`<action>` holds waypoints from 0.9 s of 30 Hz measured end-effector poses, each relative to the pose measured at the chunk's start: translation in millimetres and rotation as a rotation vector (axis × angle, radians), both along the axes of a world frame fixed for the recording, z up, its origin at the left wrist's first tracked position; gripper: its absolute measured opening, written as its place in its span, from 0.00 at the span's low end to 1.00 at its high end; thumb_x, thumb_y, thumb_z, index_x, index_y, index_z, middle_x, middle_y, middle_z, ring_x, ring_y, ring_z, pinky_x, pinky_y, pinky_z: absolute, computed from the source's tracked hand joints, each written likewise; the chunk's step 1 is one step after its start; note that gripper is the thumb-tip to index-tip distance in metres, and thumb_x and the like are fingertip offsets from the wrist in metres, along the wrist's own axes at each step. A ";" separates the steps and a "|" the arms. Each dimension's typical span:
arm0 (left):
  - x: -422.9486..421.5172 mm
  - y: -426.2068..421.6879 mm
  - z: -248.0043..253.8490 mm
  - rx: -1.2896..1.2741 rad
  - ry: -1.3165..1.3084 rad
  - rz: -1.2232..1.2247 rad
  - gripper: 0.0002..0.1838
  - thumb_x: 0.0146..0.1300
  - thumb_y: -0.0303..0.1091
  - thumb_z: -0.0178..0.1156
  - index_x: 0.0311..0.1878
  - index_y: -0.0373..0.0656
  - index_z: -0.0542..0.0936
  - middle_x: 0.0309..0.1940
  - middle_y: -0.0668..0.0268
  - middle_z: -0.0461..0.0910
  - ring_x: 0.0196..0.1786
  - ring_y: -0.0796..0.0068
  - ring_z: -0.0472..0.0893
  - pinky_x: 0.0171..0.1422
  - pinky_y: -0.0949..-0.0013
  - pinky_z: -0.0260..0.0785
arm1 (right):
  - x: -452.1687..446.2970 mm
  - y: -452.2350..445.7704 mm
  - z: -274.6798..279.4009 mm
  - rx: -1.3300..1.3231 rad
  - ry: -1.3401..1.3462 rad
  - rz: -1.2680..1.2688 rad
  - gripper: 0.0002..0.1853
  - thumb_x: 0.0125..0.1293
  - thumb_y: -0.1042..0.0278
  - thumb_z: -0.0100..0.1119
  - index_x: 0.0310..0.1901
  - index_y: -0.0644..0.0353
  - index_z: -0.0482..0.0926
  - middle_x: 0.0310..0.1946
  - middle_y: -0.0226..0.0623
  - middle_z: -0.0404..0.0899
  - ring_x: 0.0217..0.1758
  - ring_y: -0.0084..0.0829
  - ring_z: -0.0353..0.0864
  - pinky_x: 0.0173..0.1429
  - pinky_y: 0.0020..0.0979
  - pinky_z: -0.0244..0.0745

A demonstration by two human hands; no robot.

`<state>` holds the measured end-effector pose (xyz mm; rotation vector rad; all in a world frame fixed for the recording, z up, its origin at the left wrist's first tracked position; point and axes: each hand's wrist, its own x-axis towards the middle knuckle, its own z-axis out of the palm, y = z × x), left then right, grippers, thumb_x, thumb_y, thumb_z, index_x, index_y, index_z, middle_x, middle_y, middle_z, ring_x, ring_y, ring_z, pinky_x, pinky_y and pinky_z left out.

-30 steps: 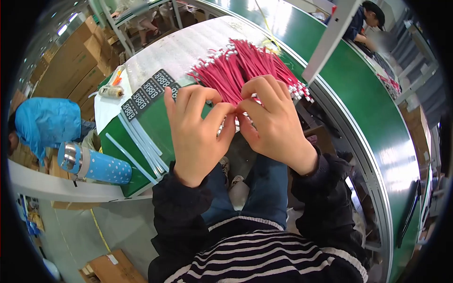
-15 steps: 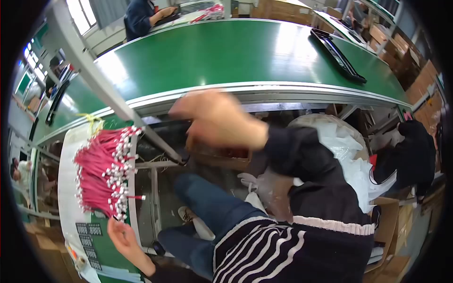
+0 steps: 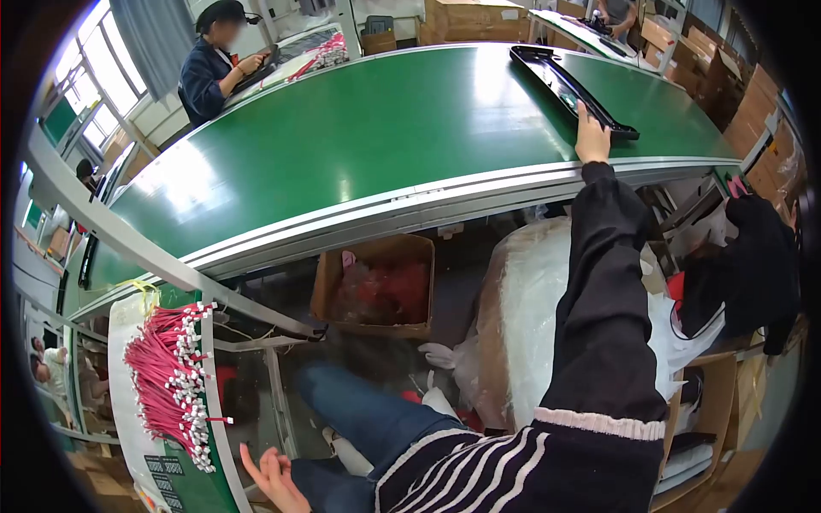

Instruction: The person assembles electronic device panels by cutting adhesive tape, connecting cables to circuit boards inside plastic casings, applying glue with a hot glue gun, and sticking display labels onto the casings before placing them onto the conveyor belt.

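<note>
Here, right hand [image 3: 593,135] touching glossy elongated tray [image 3: 562,83], grip unclear; left hand [image 3: 275,479] loosely splayed.

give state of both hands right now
Left hand: open, nothing visible in it.
Right hand: at the black tray; grip cannot be told.

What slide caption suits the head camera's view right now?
Right hand outstretched at a long black part on a green bench; open left hand near a heap of red wires.
</note>
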<state>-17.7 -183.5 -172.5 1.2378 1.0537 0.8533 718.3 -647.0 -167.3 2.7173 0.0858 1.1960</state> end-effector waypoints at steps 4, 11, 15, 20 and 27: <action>71.9 1.1 12.1 -0.034 -0.146 -0.234 0.36 0.70 0.33 0.60 0.79 0.52 0.58 0.49 0.64 0.78 0.43 0.77 0.76 0.54 0.70 0.69 | -26.2 56.5 19.0 0.001 0.158 0.628 0.45 0.56 0.86 0.53 0.77 0.51 0.55 0.38 0.46 0.81 0.44 0.49 0.82 0.44 0.45 0.79; 256.8 -38.9 40.8 -0.527 -0.481 -0.958 0.36 0.77 0.47 0.50 0.81 0.58 0.44 0.70 0.44 0.66 0.72 0.48 0.70 0.72 0.48 0.66 | -252.5 242.8 83.3 0.142 0.202 1.125 0.50 0.54 0.83 0.59 0.80 0.55 0.50 0.30 0.44 0.73 0.36 0.43 0.76 0.43 0.41 0.76; 307.2 -57.3 68.4 -0.707 -0.529 -0.909 0.38 0.76 0.50 0.50 0.81 0.54 0.46 0.73 0.44 0.63 0.72 0.48 0.70 0.73 0.50 0.65 | -363.3 284.2 105.3 0.151 0.309 1.262 0.47 0.56 0.77 0.58 0.79 0.57 0.52 0.30 0.39 0.73 0.35 0.38 0.76 0.41 0.35 0.77; 266.7 -52.6 74.5 -0.313 -0.627 -0.937 0.39 0.72 0.45 0.56 0.80 0.46 0.52 0.75 0.48 0.63 0.72 0.55 0.71 0.74 0.57 0.65 | -443.3 281.4 94.9 0.072 0.329 1.431 0.46 0.53 0.71 0.65 0.77 0.53 0.60 0.42 0.44 0.76 0.43 0.41 0.78 0.50 0.36 0.77; 113.2 8.2 69.0 -0.113 -0.496 -0.743 0.44 0.67 0.40 0.64 0.80 0.38 0.54 0.77 0.51 0.59 0.74 0.61 0.70 0.76 0.62 0.62 | -431.8 238.7 127.6 -0.169 0.395 1.746 0.33 0.51 0.67 0.69 0.63 0.53 0.77 0.53 0.42 0.78 0.53 0.42 0.79 0.55 0.44 0.75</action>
